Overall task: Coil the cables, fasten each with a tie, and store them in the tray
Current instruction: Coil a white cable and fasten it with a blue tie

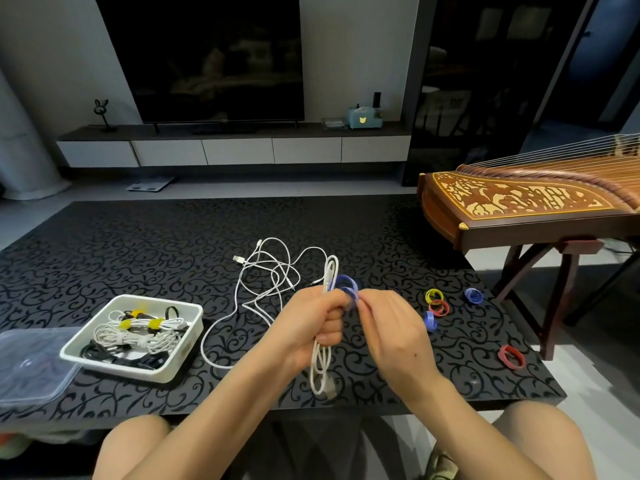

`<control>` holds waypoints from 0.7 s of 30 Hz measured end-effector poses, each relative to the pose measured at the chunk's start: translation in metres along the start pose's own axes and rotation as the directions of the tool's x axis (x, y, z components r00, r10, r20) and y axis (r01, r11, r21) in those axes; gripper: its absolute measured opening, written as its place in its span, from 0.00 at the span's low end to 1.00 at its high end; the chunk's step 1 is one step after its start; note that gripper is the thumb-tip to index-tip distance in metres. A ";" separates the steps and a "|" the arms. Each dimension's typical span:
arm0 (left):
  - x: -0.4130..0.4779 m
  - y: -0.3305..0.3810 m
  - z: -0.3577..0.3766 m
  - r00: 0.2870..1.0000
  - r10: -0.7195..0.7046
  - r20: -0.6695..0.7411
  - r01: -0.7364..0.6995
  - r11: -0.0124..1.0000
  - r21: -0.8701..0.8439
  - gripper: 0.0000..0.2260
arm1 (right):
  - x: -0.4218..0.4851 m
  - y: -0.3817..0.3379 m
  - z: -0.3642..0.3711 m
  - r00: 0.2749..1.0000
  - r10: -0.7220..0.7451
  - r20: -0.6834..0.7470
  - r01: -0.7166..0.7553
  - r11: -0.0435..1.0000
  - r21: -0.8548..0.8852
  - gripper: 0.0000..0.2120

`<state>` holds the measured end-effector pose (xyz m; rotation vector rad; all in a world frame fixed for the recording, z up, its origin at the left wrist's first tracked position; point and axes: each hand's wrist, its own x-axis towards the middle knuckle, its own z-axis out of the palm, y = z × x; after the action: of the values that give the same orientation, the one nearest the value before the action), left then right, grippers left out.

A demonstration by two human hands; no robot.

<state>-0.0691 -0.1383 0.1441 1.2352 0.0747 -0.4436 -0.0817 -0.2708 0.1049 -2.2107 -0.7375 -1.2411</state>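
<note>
Hands are meeting just above the near edge of the black scroll-patterned table [138,244], about midway along it. Your left hand [311,327] is gripping a white cable coiled into a long narrow bundle [320,358], with the fingers curling round its middle. The bundle is standing nearly upright, and its long axis is running near to far. Its upper loop is pointing toward the far edge, while the lower loop and a plug are hanging toward the near edge. Your right hand [391,330] is pinching a blue strap tie [348,287], which is curling against the bundle just above your left fist. The two hands are almost touching there.

Loose white cables [266,271] are lying tangled toward the middle of the table, beyond your left hand; the tangle is hiding how many there are.

Five spare ties are lying toward the right edge:
- one yellow tie [433,295]
- a far red tie [439,308], touching the yellow one
- a near red tie [511,356], lying closest to the near right corner
- a far blue tie [473,295]
- a near blue tie [430,321], just beside your right hand

One white rectangular plastic tray [131,372] is sitting toward the near left corner. It is holding tied white and black bundles, too crowded to count, and some are wearing yellow ties. One clear plastic lid [31,365] is lying against the tray's left side.
</note>
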 end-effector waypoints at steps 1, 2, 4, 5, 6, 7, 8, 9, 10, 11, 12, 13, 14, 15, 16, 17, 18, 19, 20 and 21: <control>-0.001 -0.001 -0.003 1.000 0.008 0.028 -0.009 0.998 0.057 0.12 | 0.002 0.002 -0.002 1.000 0.013 0.014 -0.013 1.000 -0.004 0.10; -0.003 -0.003 -0.005 0.998 -0.006 0.065 0.000 0.995 0.098 0.11 | 0.005 0.005 -0.005 0.999 0.026 0.023 -0.025 1.000 -0.010 0.10; -0.006 -0.006 -0.009 0.990 -0.053 0.129 0.032 0.986 0.164 0.12 | 0.012 0.010 -0.010 0.998 0.056 0.041 -0.055 0.998 -0.009 0.10; -0.007 -0.007 -0.010 0.989 -0.057 0.135 0.028 0.978 0.207 0.13 | 0.015 0.011 -0.011 0.995 0.074 0.060 -0.074 0.997 -0.001 0.10; -0.007 -0.006 -0.012 0.992 -0.043 0.121 0.009 0.963 0.269 0.13 | 0.018 0.010 -0.012 0.992 0.093 0.082 -0.094 0.996 0.006 0.10; -0.007 -0.006 -0.014 0.995 -0.016 0.094 -0.018 0.939 0.343 0.12 | 0.019 0.010 -0.013 0.988 0.115 0.101 -0.116 0.993 0.008 0.10; -0.007 -0.005 -0.016 0.998 0.018 0.061 -0.042 0.909 0.415 0.12 | 0.022 0.010 -0.015 0.983 0.149 0.110 -0.150 0.989 0.003 0.09; -0.007 -0.006 -0.019 0.999 0.046 0.026 -0.053 0.882 0.467 0.11 | 0.024 0.012 -0.017 0.972 0.211 0.103 -0.213 0.977 0.002 0.07; -0.007 -0.007 -0.024 0.998 0.061 -0.005 -0.050 0.865 0.499 0.12 | 0.028 0.017 -0.021 0.951 0.296 0.089 -0.299 0.954 0.016 0.05; -0.007 -0.010 -0.030 0.998 0.058 -0.024 -0.037 0.860 0.510 0.13 | 0.032 0.023 -0.024 0.918 0.387 0.087 -0.392 0.919 0.042 0.04; -0.008 -0.013 -0.035 0.999 0.043 -0.027 -0.024 0.867 0.498 0.14 | 0.035 0.029 -0.029 0.883 0.457 0.112 -0.465 0.883 0.067 0.03; -0.010 -0.015 -0.039 1.000 0.028 -0.005 -0.023 0.886 0.462 0.14 | 0.037 0.033 -0.032 0.858 0.488 0.162 -0.505 0.858 0.089 0.04; -0.011 -0.015 -0.042 0.999 0.017 0.036 -0.030 0.912 0.408 0.13 | 0.038 0.035 -0.035 0.834 0.503 0.227 -0.537 0.835 0.121 0.04; -0.011 -0.012 -0.045 0.997 0.015 0.082 -0.043 0.939 0.343 0.11 | 0.038 0.034 -0.036 0.799 0.522 0.298 -0.582 0.795 0.169 0.05; -0.011 -0.009 -0.047 0.993 0.028 0.117 -0.060 0.958 0.279 0.11 | 0.037 0.032 -0.036 0.758 0.544 0.361 -0.636 0.738 0.223 0.06; -0.010 -0.005 -0.047 0.990 0.049 0.135 -0.079 0.969 0.233 0.12 | 0.036 0.030 -0.035 0.716 0.570 0.404 -0.689 0.671 0.274 0.06; -0.009 -0.001 -0.047 0.989 0.073 0.131 -0.101 0.970 0.221 0.12 | 0.035 0.028 -0.034 0.675 0.598 0.432 -0.735 0.595 0.326 0.07; -0.009 0.002 -0.048 0.988 0.106 0.110 -0.131 0.958 0.254 0.12 | 0.035 0.027 -0.033 0.632 0.624 0.459 -0.775 0.503 0.383 0.07; -0.008 0.005 -0.047 0.985 0.151 0.087 -0.172 0.924 0.341 0.12 | 0.036 0.026 -0.034 0.585 0.642 0.495 -0.804 0.378 0.460 0.09; -0.008 0.007 -0.047 0.975 0.212 0.070 -0.220 0.857 0.467 0.12 | 0.037 0.027 -0.036 0.536 0.644 0.547 -0.811 0.213 0.544 0.12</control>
<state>-0.0658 -0.0911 0.1368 1.7014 -0.1989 -0.2798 -0.0692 -0.3057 0.1500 -1.5445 -0.0898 -0.0901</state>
